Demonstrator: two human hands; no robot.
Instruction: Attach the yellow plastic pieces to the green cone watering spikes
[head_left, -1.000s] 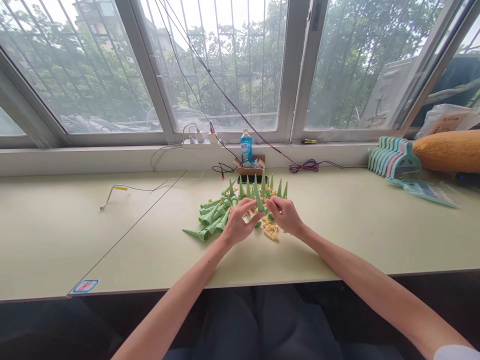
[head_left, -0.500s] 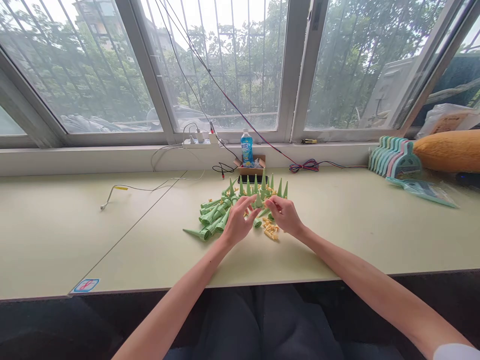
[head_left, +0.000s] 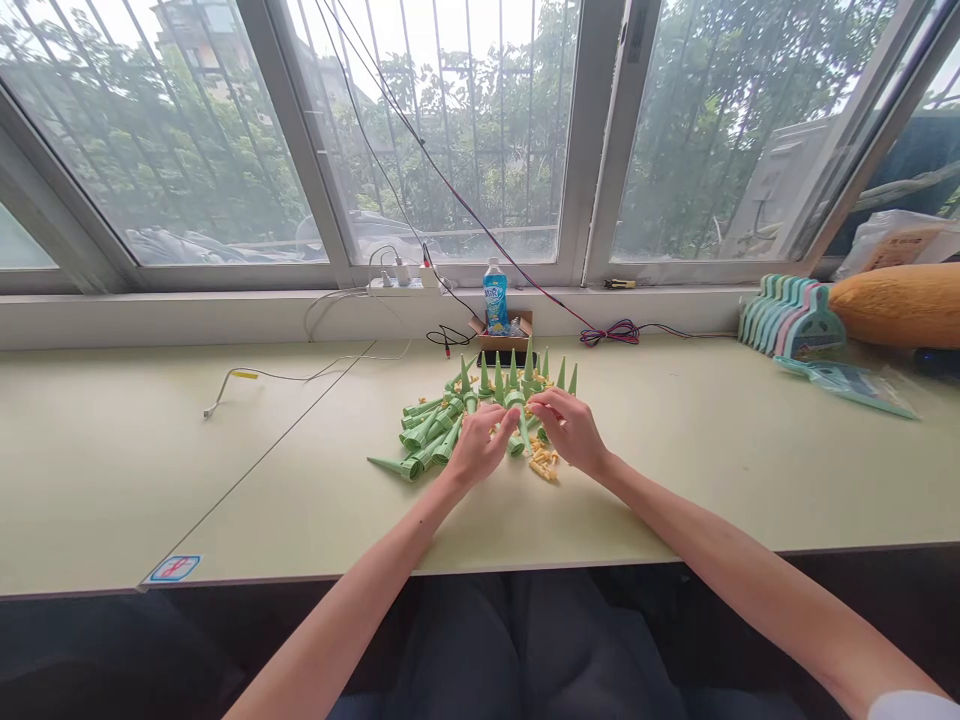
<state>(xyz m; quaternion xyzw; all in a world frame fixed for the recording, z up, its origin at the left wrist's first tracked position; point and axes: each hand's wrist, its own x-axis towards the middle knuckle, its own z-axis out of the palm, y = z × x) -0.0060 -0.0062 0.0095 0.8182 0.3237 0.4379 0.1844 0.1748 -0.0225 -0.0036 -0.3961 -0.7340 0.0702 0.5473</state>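
My left hand (head_left: 480, 445) is closed around a green plastic cone (head_left: 523, 425), its wide collared end up and its tip pointing down toward the table. Close on the right, my right hand (head_left: 571, 428) has thumb and fingertips pinched together beside the collar; what they hold is too small to make out. Several green cones (head_left: 427, 428) lie in a heap left of my hands. Behind, more cones (head_left: 513, 372) stand tip up in a row. Small yellow plastic pieces (head_left: 543, 462) are piled under my right hand, with others scattered among the standing cones.
Behind the cones are a dark phone-like slab (head_left: 504, 357) and a small cardboard box (head_left: 520, 326) with a blue-labelled bottle (head_left: 495, 298). A white cable (head_left: 289, 378) crosses the left of the table (head_left: 720, 470). Pastel dustpan-like plastic pieces (head_left: 795, 315) stand at the far right.
The cone in my left hand has turned from tip up to tip down, its collared end now on top. Left fingers have closed in around it; my right hand stays nearly in place.
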